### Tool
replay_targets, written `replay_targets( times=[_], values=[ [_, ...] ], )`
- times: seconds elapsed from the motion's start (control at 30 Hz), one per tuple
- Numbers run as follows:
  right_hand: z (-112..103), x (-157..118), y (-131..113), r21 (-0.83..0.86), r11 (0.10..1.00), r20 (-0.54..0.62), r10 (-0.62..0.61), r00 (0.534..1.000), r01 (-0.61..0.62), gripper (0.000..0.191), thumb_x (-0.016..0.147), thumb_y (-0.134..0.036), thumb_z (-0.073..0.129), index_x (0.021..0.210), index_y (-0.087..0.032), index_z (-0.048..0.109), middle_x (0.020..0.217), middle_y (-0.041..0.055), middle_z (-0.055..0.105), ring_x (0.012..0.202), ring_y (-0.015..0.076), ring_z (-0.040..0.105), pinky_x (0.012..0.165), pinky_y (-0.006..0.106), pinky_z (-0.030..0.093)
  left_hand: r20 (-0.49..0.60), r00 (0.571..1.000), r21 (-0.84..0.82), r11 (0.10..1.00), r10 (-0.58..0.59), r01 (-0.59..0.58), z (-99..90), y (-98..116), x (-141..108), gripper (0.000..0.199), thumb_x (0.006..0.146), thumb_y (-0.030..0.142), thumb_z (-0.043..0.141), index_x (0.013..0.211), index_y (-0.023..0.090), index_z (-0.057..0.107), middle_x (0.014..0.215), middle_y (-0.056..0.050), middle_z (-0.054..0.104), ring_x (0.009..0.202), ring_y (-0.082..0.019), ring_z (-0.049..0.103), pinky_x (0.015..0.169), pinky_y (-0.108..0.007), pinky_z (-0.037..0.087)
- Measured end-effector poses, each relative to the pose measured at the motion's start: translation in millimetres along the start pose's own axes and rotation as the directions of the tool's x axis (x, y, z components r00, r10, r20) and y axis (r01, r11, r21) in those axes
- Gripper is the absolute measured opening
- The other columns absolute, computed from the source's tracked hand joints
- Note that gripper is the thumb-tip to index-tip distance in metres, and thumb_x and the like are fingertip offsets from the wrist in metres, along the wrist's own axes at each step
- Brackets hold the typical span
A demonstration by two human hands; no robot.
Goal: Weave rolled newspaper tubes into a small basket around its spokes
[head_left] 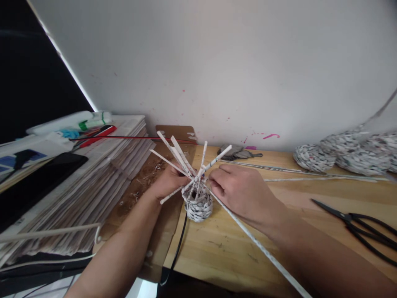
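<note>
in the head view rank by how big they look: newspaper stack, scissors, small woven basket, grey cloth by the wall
1. newspaper stack, though it lies nearer the camera
2. scissors
3. small woven basket
4. grey cloth, farthest away, so it is unsure against the basket

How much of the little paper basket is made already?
The bottom and a low woven wall of the small basket look done. The left hand steadies it while the right hand works a long paper tube. The upright paper spokes still stand bare above.

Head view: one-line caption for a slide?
Both hands, left and right, work paper tubes on a small woven basket on a wooden table, scissors nearby.
</note>
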State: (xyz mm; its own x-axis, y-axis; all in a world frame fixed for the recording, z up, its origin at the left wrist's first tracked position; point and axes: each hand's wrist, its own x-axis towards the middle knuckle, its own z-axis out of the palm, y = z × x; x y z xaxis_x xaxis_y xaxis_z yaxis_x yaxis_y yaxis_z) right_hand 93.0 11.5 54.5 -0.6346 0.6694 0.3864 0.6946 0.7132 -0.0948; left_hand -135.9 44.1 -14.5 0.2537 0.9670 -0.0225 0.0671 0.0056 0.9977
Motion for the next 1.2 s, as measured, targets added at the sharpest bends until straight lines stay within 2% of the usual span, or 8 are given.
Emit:
replay_targets(
  times=[0.17,0.3,0.47,0.6,0.73,0.93,1.07,1.2],
  values=[
    [-17.4,0.1,7.8,0.289,0.938,0.137,0.155,0.978,-0.189,0.016,0.092,-0.022,0.057,0.092,-0.019,0.072,0.074,0.001,0.071,0.06,0.0121,0.058,0.058,0.027,0.036,0.004,1.0,-0.032,0.999,0.006,-0.006,4.6,0.8,-1.0,0.026,0.061,0.034,0.087,0.08,0.016,0.081,0.079,-0.008,0.079,0.062,-0.017,0.068,0.06,-0.026,0.055],
    [-19.4,1.7,6.6,0.371,0.887,0.214,0.206,0.955,-0.275,0.019,0.092,-0.026,0.057,0.089,-0.018,0.073,0.074,0.0028,0.07,0.059,0.0116,0.056,0.056,0.026,0.034,0.047,0.998,-0.08,0.996,0.05,-0.046,14.3,9.8,-5.5,0.022,0.062,0.03,0.087,0.077,0.016,0.08,0.073,-0.005,0.078,0.062,-0.016,0.068,0.062,-0.024,0.054],
    [-7.9,6.1,4.8,0.337,0.887,0.277,0.227,0.934,-0.315,0.023,0.088,-0.018,0.058,0.069,-0.016,0.07,0.062,0.0011,0.063,0.053,0.0101,0.049,0.054,0.027,0.031,0.056,0.997,-0.061,0.996,0.062,-0.059,22.5,12.9,-6.2,0.025,0.06,0.03,0.088,0.077,0.013,0.08,0.075,-0.009,0.078,0.063,-0.018,0.069,0.063,-0.027,0.056],
    [-3.4,7.4,7.7,0.314,0.886,0.295,0.251,0.922,-0.342,0.022,0.088,-0.019,0.057,0.073,-0.017,0.072,0.065,0.0019,0.065,0.054,0.0105,0.049,0.054,0.027,0.03,0.035,0.997,-0.023,0.998,0.067,-0.066,22.4,9.6,-4.4,0.022,0.062,0.029,0.086,0.076,0.014,0.079,0.075,-0.007,0.078,0.062,-0.017,0.069,0.062,-0.026,0.055],
    [-0.2,7.1,10.5,0.321,0.897,0.313,0.201,0.928,-0.303,0.021,0.086,-0.017,0.056,0.073,-0.017,0.073,0.062,0.0023,0.065,0.054,0.0107,0.048,0.054,0.027,0.029,0.047,0.996,0.026,0.996,0.08,-0.081,22.4,8.9,-4.3,0.02,0.061,0.025,0.084,0.077,0.015,0.078,0.074,-0.005,0.077,0.064,-0.017,0.069,0.063,-0.026,0.055],
    [6.5,5.7,11.7,0.261,0.93,0.248,0.195,0.949,-0.259,0.02,0.083,-0.015,0.056,0.069,-0.017,0.071,0.063,0.0025,0.064,0.053,0.0103,0.044,0.054,0.028,0.027,0.03,0.994,0.021,0.995,0.1,-0.101,23.9,6.0,-3.7,0.019,0.062,0.026,0.083,0.076,0.015,0.077,0.071,-0.005,0.076,0.062,-0.016,0.067,0.061,-0.025,0.054],
    [4.6,6.3,10.6,0.249,0.929,0.284,0.199,0.938,-0.273,0.02,0.082,-0.013,0.055,0.068,-0.016,0.068,0.062,0.0022,0.063,0.053,0.0106,0.045,0.054,0.028,0.027,0.021,0.997,0.03,0.997,0.072,-0.073,24.3,0.8,-3.6,0.02,0.062,0.026,0.083,0.078,0.016,0.077,0.074,-0.005,0.076,0.065,-0.017,0.068,0.065,-0.027,0.055],
    [3.2,6.1,12.6,0.291,0.913,0.323,0.187,0.928,-0.286,0.02,0.083,-0.014,0.054,0.067,-0.017,0.067,0.059,0.0007,0.061,0.053,0.0108,0.045,0.053,0.028,0.026,0.049,0.994,0.01,0.996,0.093,-0.094,24.4,-1.7,-3.1,0.017,0.065,0.027,0.082,0.077,0.015,0.077,0.075,-0.005,0.077,0.063,-0.016,0.067,0.064,-0.025,0.054]
  ],
)
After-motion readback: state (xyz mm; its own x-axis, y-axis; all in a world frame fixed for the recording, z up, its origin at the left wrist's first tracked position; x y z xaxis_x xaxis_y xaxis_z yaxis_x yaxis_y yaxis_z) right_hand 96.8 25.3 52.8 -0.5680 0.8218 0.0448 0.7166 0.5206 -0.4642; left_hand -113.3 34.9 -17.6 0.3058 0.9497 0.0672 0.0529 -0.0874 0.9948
